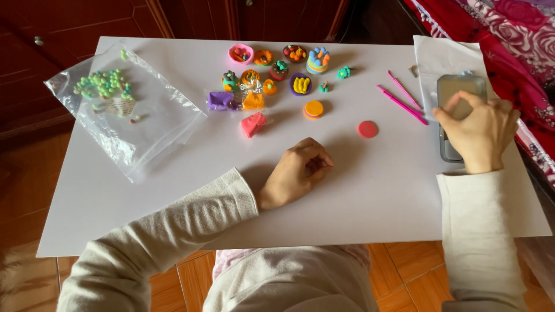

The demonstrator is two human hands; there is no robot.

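On the white surface (173, 190): two thin pink sticks (404, 99), one flat red clay disc (367, 129), one orange-topped clay disc (314, 109), one clear plastic bag (156, 121) of green beads, one grey phone (454, 92), two hands.

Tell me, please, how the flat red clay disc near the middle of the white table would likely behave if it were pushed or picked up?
The red clay disc lies flat, so it would probably slide or stick, not roll. It looks like soft modelling clay, so pinching may dent or bend it. Being small and thin, it is likely light.

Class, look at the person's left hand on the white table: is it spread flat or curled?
Curled: the left hand rests with fingers folded inward.
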